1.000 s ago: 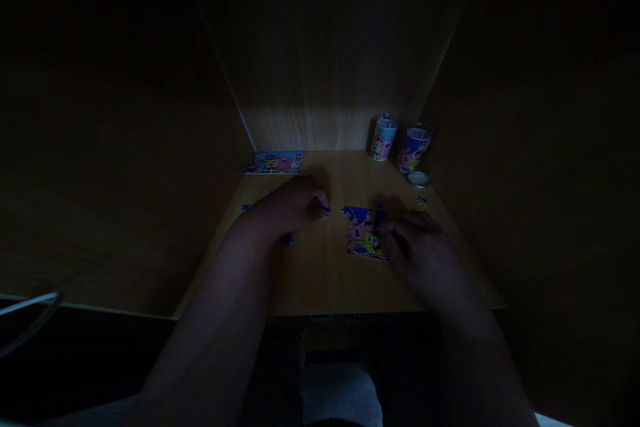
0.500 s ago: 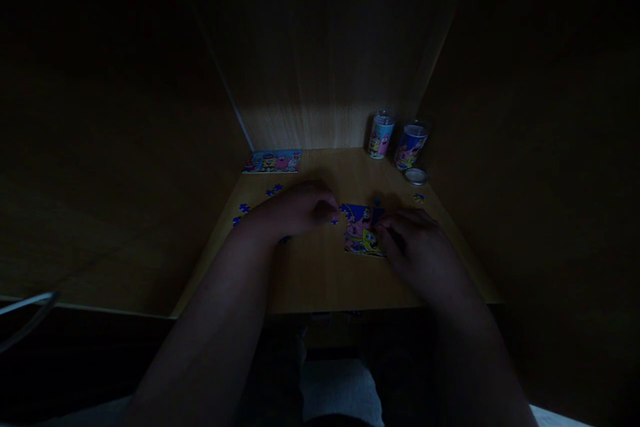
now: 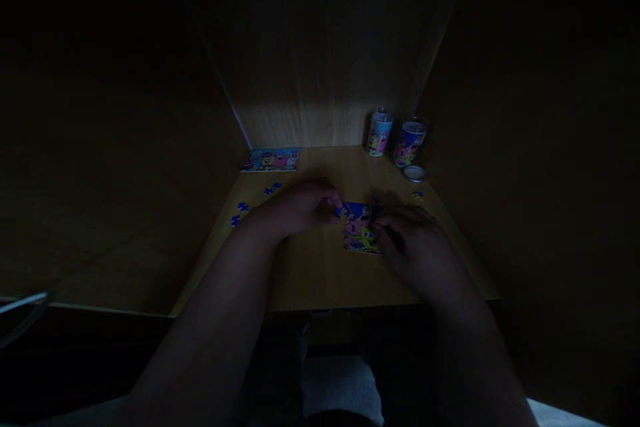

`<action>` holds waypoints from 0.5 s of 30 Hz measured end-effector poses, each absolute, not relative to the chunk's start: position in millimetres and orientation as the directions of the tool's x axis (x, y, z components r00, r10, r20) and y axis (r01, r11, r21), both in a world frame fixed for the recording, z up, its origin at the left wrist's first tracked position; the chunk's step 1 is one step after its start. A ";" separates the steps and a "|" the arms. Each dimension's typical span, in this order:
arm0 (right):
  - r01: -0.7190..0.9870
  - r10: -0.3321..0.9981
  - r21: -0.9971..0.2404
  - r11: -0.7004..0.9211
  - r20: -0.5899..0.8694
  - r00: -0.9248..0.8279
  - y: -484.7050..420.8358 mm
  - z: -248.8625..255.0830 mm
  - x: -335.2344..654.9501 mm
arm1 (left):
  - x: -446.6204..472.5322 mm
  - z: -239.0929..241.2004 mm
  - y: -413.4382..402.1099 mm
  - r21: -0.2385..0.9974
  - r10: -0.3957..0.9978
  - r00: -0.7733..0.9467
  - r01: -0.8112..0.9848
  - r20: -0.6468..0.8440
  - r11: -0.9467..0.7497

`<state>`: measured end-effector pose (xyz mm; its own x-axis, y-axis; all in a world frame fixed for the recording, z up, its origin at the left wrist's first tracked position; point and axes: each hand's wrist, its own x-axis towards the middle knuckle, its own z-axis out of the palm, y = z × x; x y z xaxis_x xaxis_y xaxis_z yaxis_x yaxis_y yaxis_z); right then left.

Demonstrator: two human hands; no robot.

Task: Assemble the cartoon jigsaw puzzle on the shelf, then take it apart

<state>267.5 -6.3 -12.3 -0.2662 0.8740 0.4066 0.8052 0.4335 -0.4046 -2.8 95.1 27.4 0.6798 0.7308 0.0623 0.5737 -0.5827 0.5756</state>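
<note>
A partly joined jigsaw puzzle with pink, yellow and blue cartoon figures lies flat on the table. Pinched at its upper left edge, a small blue puzzle piece shows at the fingertips of my left hand. My right hand is closed at the right side of the puzzle, its thumb and forefinger on a dark blue puzzle piece. The hand covers the puzzle's right edge. Dim light blurs the exact fit of both pieces.
Loose blue pieces lie on the left of the wooden table. A picture card rests at the back left. Two printed cans and a round lid stand back right, near another piece. Wooden panels enclose the table.
My left hand has shifted slightly right, bringing the blue piece up against the puzzle's left edge. My right hand has stayed nearly in place. The view has tilted slightly.
</note>
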 end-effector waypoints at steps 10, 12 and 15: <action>0.801 0.873 -0.405 0.441 0.400 -0.279 -6.5 -11.4 266.7 | 5.8 26.4 95.1 0.558 0.705 0.704 0.555 0.078 -0.617; 0.799 0.873 -0.411 0.439 0.406 -0.271 -7.3 -11.0 265.9 | 6.1 27.1 94.7 0.557 0.701 0.709 0.551 0.079 -0.621; 0.796 0.875 -0.418 0.438 0.401 -0.271 -7.8 -10.7 265.6 | 6.6 27.9 93.7 0.547 0.696 0.714 0.552 0.081 -0.630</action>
